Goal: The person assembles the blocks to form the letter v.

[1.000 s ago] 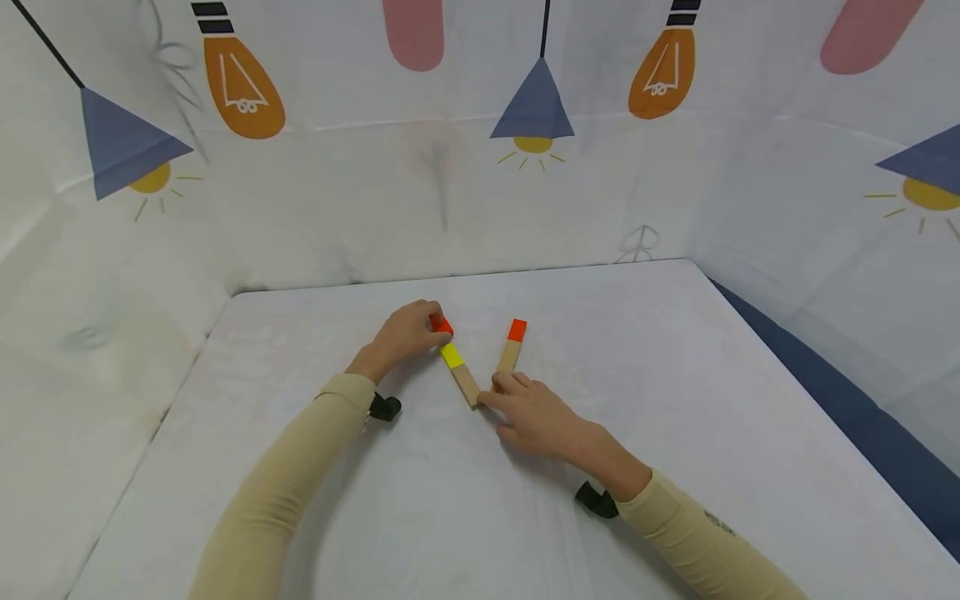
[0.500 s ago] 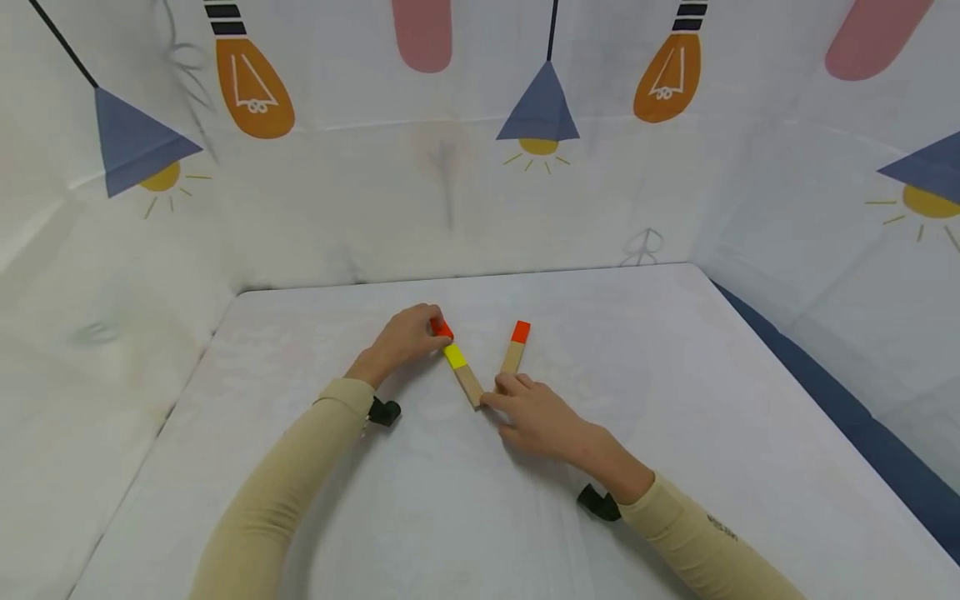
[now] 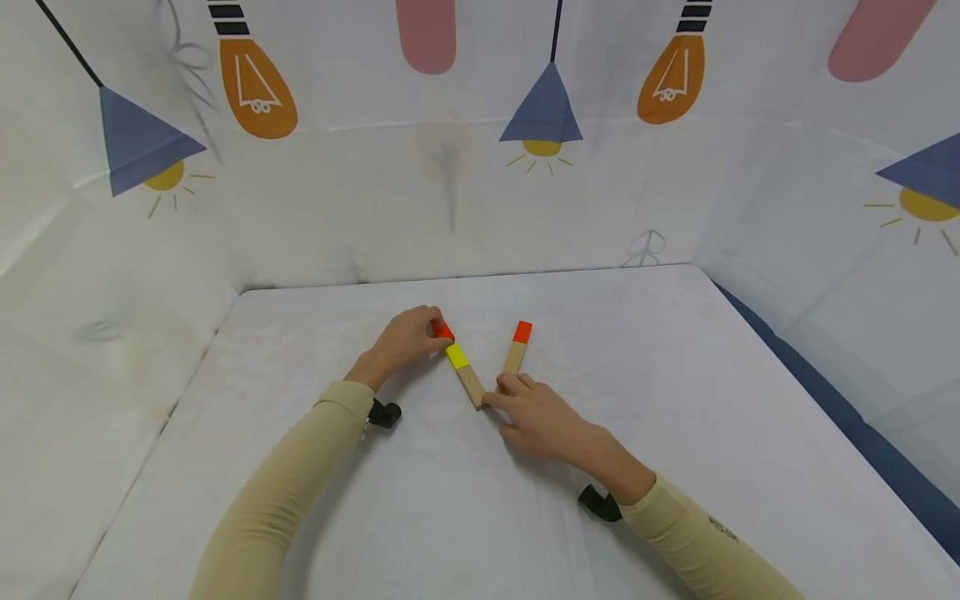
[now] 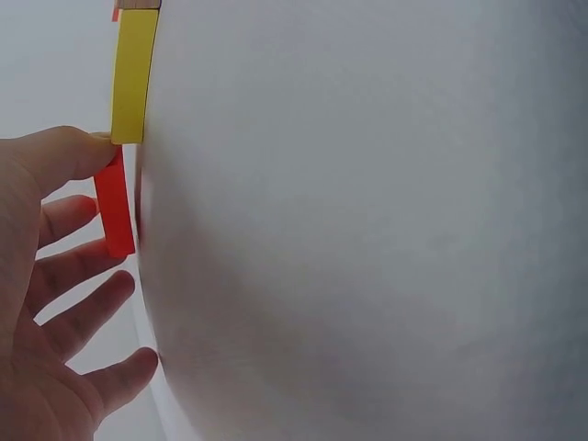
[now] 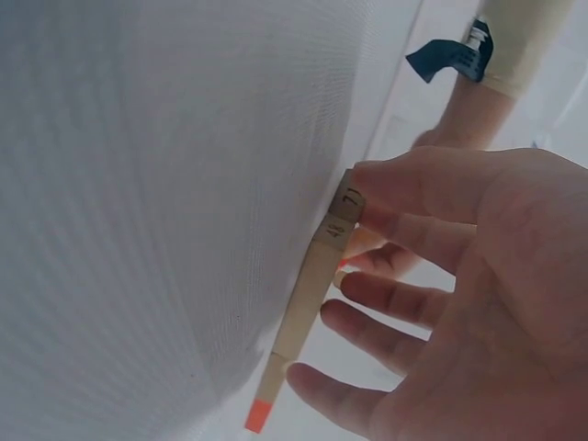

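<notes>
Two narrow rows of small blocks form a V in the head view. Its left row has a red block (image 3: 444, 331) at the far end, then a yellow block (image 3: 457, 356), then a plain wooden block (image 3: 471, 386). My left hand (image 3: 405, 337) pinches the red block; in the left wrist view the thumb (image 4: 69, 156) lies where it meets the yellow one. The right row is wooden (image 3: 513, 357) with a red tip (image 3: 522, 332). At the V's near point, my right hand (image 3: 543, 421) holds a wooden block (image 5: 349, 197) with black marks by thumb and index finger.
The blocks lie on a white-covered table (image 3: 420, 500). Behind it hangs a white cloth (image 3: 337, 192) printed with lamps and bulbs. Dark blue fabric (image 3: 825, 400) shows past the right edge. A dark band (image 3: 385, 414) sits at the left wrist, another (image 3: 600, 502) at the right.
The head view has shifted slightly, so the scene sits a little farther right. Both hands and the blocks keep nearly the same places.
</notes>
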A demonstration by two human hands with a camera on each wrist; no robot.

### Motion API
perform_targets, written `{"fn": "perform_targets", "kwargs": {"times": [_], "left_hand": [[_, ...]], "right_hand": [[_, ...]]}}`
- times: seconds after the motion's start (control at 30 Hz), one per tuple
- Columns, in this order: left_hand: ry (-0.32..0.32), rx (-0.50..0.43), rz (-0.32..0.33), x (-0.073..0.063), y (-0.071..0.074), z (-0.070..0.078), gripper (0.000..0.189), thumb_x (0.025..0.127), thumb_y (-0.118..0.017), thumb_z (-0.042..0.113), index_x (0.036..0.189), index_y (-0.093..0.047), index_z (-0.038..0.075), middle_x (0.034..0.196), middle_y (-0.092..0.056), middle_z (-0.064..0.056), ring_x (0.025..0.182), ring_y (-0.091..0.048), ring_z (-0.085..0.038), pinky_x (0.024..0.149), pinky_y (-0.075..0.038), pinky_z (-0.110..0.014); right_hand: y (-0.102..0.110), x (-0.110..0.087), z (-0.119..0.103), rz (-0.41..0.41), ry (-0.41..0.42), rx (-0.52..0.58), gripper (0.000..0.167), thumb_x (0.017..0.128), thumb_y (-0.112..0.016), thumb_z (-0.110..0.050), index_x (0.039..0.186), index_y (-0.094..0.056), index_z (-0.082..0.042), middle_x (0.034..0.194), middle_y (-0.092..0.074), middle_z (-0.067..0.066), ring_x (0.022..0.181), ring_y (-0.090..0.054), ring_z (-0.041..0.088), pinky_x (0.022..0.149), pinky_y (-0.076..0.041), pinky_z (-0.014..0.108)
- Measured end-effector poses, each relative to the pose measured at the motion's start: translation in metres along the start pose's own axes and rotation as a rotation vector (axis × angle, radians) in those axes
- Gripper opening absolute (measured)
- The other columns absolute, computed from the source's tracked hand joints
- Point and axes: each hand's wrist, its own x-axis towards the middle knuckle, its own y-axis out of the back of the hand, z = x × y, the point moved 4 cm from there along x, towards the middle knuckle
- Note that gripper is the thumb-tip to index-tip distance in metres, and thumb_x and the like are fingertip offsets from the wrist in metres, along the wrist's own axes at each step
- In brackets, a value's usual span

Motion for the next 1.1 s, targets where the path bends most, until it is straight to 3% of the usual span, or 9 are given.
{"fn": "perform_targets", "kwargs": {"times": [0.7,1.1], "left_hand": [[0.004,0.018,-0.007,-0.0033,0.0005,0.0045,0.031,0.091,-0.071,0.036,0.109,-0.063,0.012,0.103,-0.063,-0.004,0.089,-0.055,-0.021,0.082,-0.049,-0.034],[-0.024,-0.003,0.007,-0.0052,0.0001,0.0044,0.028,0.094,-0.066,0.036,0.109,-0.064,0.012,0.104,-0.065,-0.004,0.090,-0.055,-0.021,0.082,-0.048,-0.036]], "right_hand": [[-0.0006,-0.0015,-0.0005,0.006,0.000,-0.005,0.038,0.090,-0.069,-0.016,0.127,-0.065,-0.020,0.115,-0.054,0.002,0.098,-0.050,0.016,0.081,-0.049,0.034],[-0.0018,-0.0015,-0.0004,0.010,-0.001,0.001,0.037,0.089,-0.068,-0.016,0.126,-0.065,-0.021,0.115,-0.054,0.001,0.099,-0.050,0.016,0.082,-0.049,0.035]]}}
